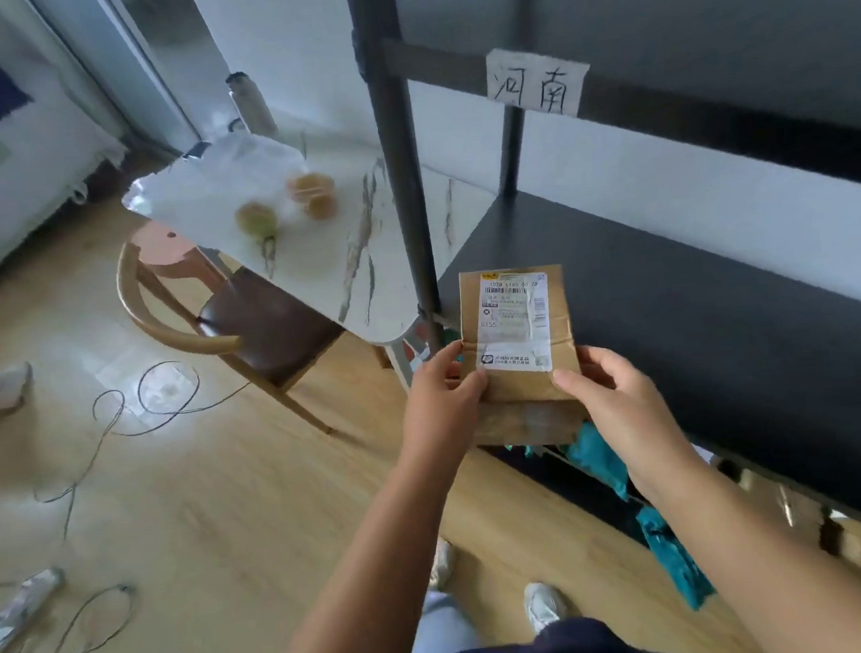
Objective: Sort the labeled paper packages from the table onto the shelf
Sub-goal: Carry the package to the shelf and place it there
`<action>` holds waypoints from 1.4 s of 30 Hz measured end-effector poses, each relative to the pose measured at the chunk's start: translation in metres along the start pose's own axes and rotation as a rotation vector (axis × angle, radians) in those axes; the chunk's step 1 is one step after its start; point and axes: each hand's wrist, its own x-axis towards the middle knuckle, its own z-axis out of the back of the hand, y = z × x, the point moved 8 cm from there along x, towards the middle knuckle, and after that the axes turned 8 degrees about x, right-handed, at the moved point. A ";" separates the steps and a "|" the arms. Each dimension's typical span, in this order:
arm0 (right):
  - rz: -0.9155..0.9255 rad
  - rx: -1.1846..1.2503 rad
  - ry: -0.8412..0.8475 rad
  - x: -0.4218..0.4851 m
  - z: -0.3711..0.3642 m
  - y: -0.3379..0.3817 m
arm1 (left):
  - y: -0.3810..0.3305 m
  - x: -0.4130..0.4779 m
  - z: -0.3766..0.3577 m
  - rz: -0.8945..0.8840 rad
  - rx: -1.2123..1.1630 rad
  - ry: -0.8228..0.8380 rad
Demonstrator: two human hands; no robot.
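Soft daylight, glare on the floor (165, 388), blurred table (274, 204), wide-angle bending edges, possibly motion blur.

The shelf (672, 276) stands at the right, with the table (361, 259) to its left and farther back, the shelf's front post (398, 174) in front of the table's near edge. A chair (242, 320) is tucked at the table's left side, cables (116, 418) lie on the floor (200, 499) left of it, and two bowls (285, 203) rest on the table. Both hands, left (439, 392) and right (614, 394), hold a package (517, 340) upright in front of the shelf's lower board, and a paper tag (535, 81) hangs on the rail above.
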 end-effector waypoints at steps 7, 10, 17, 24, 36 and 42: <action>-0.081 0.065 -0.207 0.028 -0.020 0.019 | -0.044 0.076 0.007 -0.161 0.125 0.216; -0.091 0.086 -0.275 0.037 -0.021 0.028 | -0.060 0.099 0.006 -0.215 0.164 0.264; -0.109 0.107 -0.368 0.062 -0.013 0.035 | -0.080 0.128 -0.014 -0.263 0.187 0.305; -0.123 0.131 -0.323 0.081 -0.008 0.034 | -0.088 0.146 -0.034 -0.263 0.276 0.386; -0.128 0.031 -0.278 0.087 -0.016 0.044 | -0.098 0.139 -0.042 -0.339 0.390 0.420; -0.087 -0.005 -0.358 0.065 0.008 0.045 | -0.119 0.106 -0.035 -0.514 0.426 0.178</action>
